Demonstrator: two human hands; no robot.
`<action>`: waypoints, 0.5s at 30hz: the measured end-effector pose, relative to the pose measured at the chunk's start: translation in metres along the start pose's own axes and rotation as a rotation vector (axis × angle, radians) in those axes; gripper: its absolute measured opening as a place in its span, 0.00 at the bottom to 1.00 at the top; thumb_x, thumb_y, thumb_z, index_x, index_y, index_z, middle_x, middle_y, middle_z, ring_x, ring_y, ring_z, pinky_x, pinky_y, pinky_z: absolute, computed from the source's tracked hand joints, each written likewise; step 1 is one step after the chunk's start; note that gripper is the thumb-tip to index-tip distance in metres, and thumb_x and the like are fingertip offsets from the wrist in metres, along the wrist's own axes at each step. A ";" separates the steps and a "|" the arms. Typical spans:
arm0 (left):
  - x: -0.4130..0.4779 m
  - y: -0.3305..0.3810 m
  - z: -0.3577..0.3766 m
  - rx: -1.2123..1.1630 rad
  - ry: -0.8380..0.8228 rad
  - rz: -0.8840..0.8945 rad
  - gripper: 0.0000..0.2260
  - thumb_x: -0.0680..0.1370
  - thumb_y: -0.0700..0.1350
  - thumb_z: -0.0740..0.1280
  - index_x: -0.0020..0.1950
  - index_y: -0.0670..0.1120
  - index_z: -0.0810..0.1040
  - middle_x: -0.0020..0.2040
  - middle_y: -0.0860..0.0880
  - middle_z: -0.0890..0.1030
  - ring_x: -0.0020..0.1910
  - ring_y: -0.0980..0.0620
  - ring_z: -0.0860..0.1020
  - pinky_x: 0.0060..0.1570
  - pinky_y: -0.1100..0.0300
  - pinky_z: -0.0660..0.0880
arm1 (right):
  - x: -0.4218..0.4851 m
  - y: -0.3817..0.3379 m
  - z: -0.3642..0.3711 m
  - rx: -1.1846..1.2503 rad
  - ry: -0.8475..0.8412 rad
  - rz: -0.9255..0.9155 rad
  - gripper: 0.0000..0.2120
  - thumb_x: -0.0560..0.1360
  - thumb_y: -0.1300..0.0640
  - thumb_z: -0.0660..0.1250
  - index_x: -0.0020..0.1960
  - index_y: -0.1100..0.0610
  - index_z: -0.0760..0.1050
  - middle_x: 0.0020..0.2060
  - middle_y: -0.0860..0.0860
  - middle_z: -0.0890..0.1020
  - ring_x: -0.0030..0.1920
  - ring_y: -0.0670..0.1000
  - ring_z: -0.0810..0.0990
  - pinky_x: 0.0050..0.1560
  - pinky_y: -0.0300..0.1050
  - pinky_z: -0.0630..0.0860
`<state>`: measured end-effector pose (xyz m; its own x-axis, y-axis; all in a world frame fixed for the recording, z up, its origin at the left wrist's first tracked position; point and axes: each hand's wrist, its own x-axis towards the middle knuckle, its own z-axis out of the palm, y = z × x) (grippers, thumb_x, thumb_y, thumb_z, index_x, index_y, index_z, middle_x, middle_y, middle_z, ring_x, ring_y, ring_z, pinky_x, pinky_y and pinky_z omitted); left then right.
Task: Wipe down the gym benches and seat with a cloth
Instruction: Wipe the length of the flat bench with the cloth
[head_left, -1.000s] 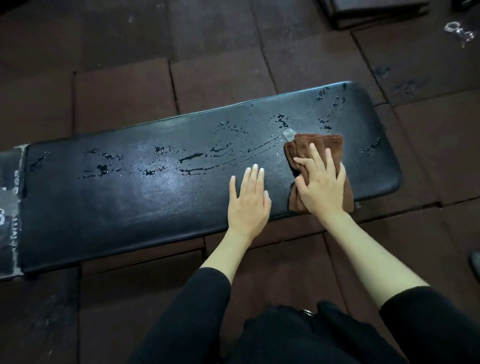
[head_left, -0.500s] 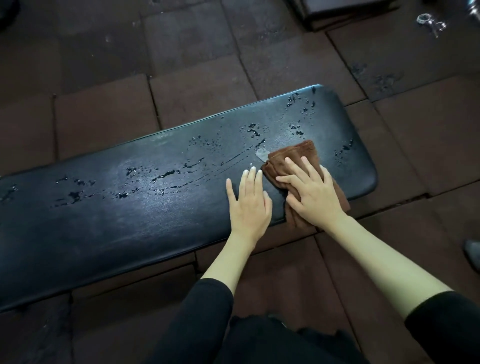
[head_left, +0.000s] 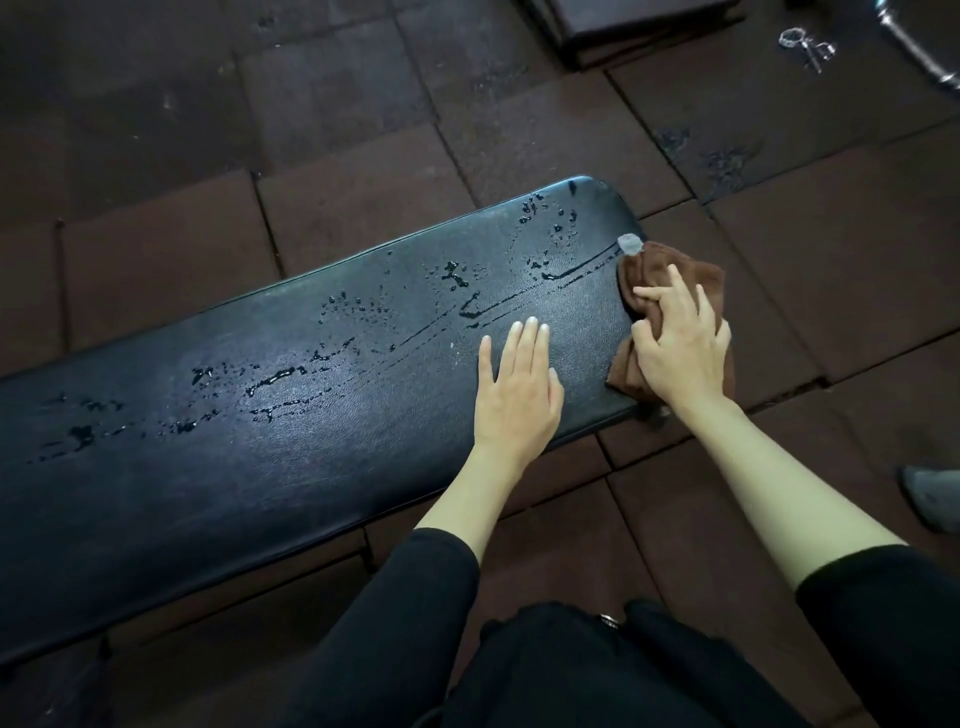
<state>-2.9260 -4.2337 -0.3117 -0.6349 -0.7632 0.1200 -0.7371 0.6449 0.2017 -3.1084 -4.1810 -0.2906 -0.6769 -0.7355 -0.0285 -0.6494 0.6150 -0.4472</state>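
Pressing brown cloth (head_left: 698, 280) onto wet black surface (head_left: 260, 457).
Gripping bunched cloth with right hand (head_left: 680, 358) at surface's 3 o'clock end; resting left hand (head_left: 519, 389) flat, fingers straight and together, just beside at cloth's 8 o'clock. Beaded with droplets (head_left: 457, 280) toward 10 o'clock.

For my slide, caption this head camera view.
The right hand holds a brown cloth at the end of the wet bench; the left hand rests flat.

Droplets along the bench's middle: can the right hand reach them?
Probably yes: bare bench lies between the cloth under the right hand and the droplets; the left hand rests flat nearer the front edge.
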 end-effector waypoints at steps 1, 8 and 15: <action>0.000 0.000 0.001 0.003 -0.005 -0.001 0.24 0.79 0.48 0.50 0.73 0.43 0.66 0.73 0.47 0.68 0.73 0.50 0.64 0.72 0.45 0.55 | 0.000 -0.002 0.001 -0.006 0.007 0.016 0.17 0.75 0.54 0.61 0.63 0.46 0.70 0.76 0.46 0.59 0.75 0.56 0.54 0.70 0.64 0.51; -0.001 0.001 0.001 0.003 0.016 0.002 0.24 0.78 0.48 0.51 0.72 0.42 0.67 0.72 0.46 0.68 0.72 0.49 0.65 0.72 0.45 0.55 | -0.029 -0.024 0.013 -0.136 -0.029 -0.205 0.20 0.70 0.48 0.55 0.61 0.46 0.72 0.74 0.49 0.63 0.74 0.58 0.59 0.68 0.62 0.55; -0.001 -0.002 -0.002 -0.029 0.020 -0.010 0.23 0.78 0.47 0.51 0.72 0.41 0.67 0.71 0.45 0.69 0.72 0.49 0.66 0.70 0.45 0.59 | -0.037 0.004 0.004 -0.174 -0.089 -0.296 0.21 0.71 0.48 0.55 0.62 0.44 0.71 0.74 0.46 0.63 0.75 0.56 0.58 0.68 0.62 0.57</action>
<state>-2.9236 -4.2343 -0.3107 -0.6227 -0.7703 0.1377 -0.7360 0.6363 0.2311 -3.0841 -4.1524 -0.2947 -0.4222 -0.9065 -0.0018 -0.8676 0.4046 -0.2891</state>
